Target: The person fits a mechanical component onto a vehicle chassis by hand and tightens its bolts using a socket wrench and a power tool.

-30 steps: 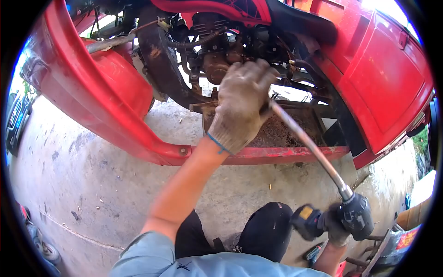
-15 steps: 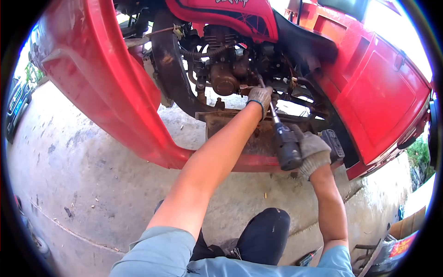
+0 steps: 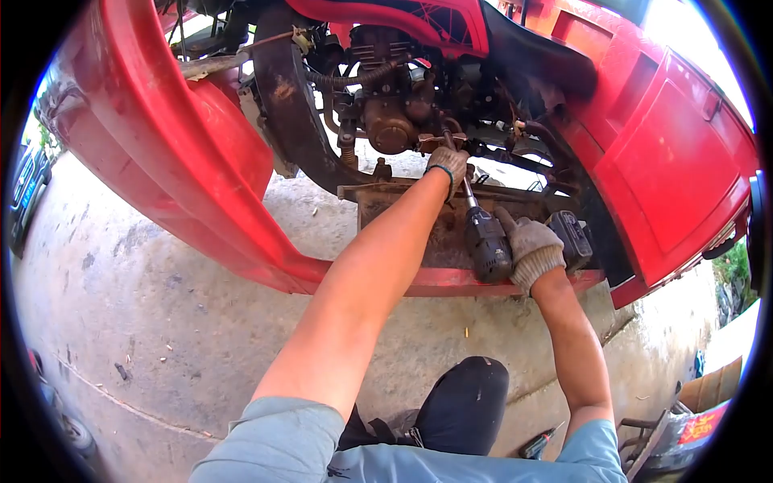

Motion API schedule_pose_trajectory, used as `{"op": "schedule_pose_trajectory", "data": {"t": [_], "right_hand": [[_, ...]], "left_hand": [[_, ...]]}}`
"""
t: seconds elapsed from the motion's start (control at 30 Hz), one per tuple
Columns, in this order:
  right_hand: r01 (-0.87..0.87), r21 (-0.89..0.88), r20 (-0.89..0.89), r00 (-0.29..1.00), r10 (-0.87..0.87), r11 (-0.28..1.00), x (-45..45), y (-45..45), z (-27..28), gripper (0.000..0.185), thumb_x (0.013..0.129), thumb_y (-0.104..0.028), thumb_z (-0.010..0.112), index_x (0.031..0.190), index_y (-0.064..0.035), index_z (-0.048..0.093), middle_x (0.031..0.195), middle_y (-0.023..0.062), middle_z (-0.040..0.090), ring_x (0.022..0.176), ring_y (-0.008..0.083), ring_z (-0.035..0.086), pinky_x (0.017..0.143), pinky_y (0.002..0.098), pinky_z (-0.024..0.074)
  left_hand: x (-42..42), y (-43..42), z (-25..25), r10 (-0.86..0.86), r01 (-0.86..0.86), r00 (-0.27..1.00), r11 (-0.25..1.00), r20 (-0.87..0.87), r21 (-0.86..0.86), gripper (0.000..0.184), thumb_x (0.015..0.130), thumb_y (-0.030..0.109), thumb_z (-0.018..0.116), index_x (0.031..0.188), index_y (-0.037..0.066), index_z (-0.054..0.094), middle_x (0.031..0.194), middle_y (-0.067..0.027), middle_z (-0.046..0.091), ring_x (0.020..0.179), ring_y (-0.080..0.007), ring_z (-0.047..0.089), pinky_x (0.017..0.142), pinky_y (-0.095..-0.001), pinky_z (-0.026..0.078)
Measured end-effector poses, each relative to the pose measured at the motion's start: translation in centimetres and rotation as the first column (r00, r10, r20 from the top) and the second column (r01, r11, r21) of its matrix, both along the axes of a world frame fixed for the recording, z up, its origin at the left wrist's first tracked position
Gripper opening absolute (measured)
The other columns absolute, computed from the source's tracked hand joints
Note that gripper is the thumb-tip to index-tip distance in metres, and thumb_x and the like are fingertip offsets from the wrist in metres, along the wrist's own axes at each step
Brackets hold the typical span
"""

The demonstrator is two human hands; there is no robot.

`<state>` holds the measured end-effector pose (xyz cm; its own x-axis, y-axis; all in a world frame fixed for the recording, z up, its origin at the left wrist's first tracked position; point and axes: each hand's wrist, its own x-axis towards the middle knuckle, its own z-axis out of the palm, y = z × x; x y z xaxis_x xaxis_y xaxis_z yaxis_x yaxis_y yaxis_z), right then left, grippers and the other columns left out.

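A black cordless impact wrench (image 3: 489, 248) is in my gloved right hand (image 3: 535, 249), its battery (image 3: 570, 240) showing beyond the knuckles. From its nose a long metal extension bar (image 3: 469, 193) runs up toward the lower side of a grimy engine (image 3: 390, 125). My left hand (image 3: 448, 163), also gloved, is closed around the bar close to the engine. The bar's far tip meets the engine's underside, but what it sits on is too small and dark to make out.
Around the engine is a red vehicle body, with a curved front panel (image 3: 161, 161) at left and a red box side (image 3: 668, 153) at right. A rusty plate (image 3: 386, 197) lies below the engine. Tools (image 3: 538, 443) rest on the concrete floor (image 3: 201, 322) by my knee.
The impact wrench and my right hand have shifted slightly left and up, so the bar stands a little steeper. My left hand keeps its grip on the bar. The view has tilted slightly.
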<state>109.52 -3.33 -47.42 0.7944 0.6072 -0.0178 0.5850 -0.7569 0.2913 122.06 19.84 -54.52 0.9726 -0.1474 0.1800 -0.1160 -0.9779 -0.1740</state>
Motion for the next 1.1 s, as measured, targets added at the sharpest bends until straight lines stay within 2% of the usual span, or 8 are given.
{"op": "schedule_pose_trajectory", "data": {"t": [0.2,0.33,0.47,0.67,0.83,0.87,0.97,1.1], "right_hand": [[-0.008,0.040,0.008,1.000,0.008,0.999,1.2,-0.1,-0.5,0.064,0.093,-0.024,0.062,0.152,-0.0154,0.040,0.111,0.0214,0.071,0.106,0.0388,0.070,0.089,0.0478,0.0570],[-0.025,0.053,-0.018,1.000,0.026,0.998,1.2,0.1,-0.6,0.067,0.092,-0.023,0.064,0.153,-0.0162,0.038,0.111,0.0216,0.070,0.106,0.0388,0.070,0.089,0.0476,0.0570],[-0.031,0.042,-0.006,0.999,0.031,0.999,1.1,0.3,-0.6,0.068,0.091,-0.023,0.065,0.153,-0.0161,0.038,0.113,0.0221,0.069,0.106,0.0390,0.070,0.089,0.0477,0.0570],[-0.011,0.055,-0.014,1.000,0.012,0.998,1.7,0.5,-1.1,0.064,0.091,-0.023,0.066,0.150,-0.0160,0.042,0.113,0.0224,0.070,0.105,0.0393,0.071,0.088,0.0481,0.0571],[-0.004,0.077,-0.011,1.000,0.004,0.997,2.4,0.0,-1.8,0.059,0.093,-0.028,0.062,0.148,-0.0159,0.044,0.114,0.0232,0.070,0.104,0.0400,0.070,0.088,0.0491,0.0567],[-0.001,0.074,-0.011,1.000,0.002,0.997,2.5,-0.1,-1.9,0.059,0.093,-0.028,0.062,0.148,-0.0159,0.044,0.114,0.0232,0.070,0.104,0.0400,0.070,0.088,0.0491,0.0567],[-0.052,0.113,0.004,0.999,0.052,0.992,2.3,-0.1,-1.7,0.059,0.093,-0.029,0.063,0.147,-0.0157,0.045,0.114,0.0235,0.070,0.105,0.0400,0.070,0.089,0.0491,0.0563],[0.003,0.109,0.005,1.000,-0.003,0.994,1.8,0.5,-1.2,0.048,0.092,-0.026,0.065,0.136,-0.0115,0.053,0.112,0.0224,0.071,0.106,0.0387,0.070,0.089,0.0480,0.0563]], "left_hand": [[0.7,0.4,-0.3,-0.001,0.006,0.998,0.997,0.064,-0.078,0.067,0.062,0.030,0.095,0.118,0.007,0.066,0.109,-0.0154,0.076,0.104,-0.0286,0.075,0.086,-0.0394,0.060],[0.7,0.8,-0.5,0.008,0.001,0.998,0.991,0.069,-0.131,0.067,0.058,0.023,0.095,0.116,0.007,0.066,0.106,-0.0163,0.076,0.103,-0.0305,0.075,0.085,-0.0401,0.060],[-0.1,1.0,0.3,-0.026,0.029,0.999,0.994,0.024,-0.106,0.067,0.058,0.022,0.095,0.117,0.007,0.066,0.106,-0.0162,0.076,0.103,-0.0305,0.075,0.085,-0.0395,0.060],[1.1,1.5,-1.3,-0.061,0.069,0.988,0.996,0.144,-0.052,0.065,0.061,0.025,0.094,0.116,0.005,0.066,0.107,-0.0151,0.076,0.104,-0.0286,0.075,0.084,-0.0384,0.060],[0.1,1.0,0.2,-0.025,0.027,0.996,0.999,0.082,-0.022,0.066,0.059,0.029,0.096,0.113,0.006,0.066,0.105,-0.0140,0.076,0.102,-0.0282,0.075,0.084,-0.0380,0.061],[0.3,1.0,-0.2,-0.008,0.015,0.996,0.996,0.085,-0.083,0.067,0.058,0.027,0.096,0.114,0.007,0.066,0.104,-0.0145,0.076,0.100,-0.0285,0.075,0.083,-0.0379,0.061],[0.9,1.1,-0.7,-0.004,0.012,0.996,0.995,0.090,-0.099,0.069,0.056,0.026,0.097,0.115,0.006,0.065,0.103,-0.0144,0.076,0.098,-0.0295,0.075,0.083,-0.0391,0.060],[0.9,1.2,-1.1,-0.015,0.027,0.993,0.995,0.121,-0.097,0.071,0.055,0.026,0.098,0.116,0.006,0.065,0.102,-0.0158,0.076,0.098,-0.0309,0.075,0.084,-0.0404,0.060]]}}
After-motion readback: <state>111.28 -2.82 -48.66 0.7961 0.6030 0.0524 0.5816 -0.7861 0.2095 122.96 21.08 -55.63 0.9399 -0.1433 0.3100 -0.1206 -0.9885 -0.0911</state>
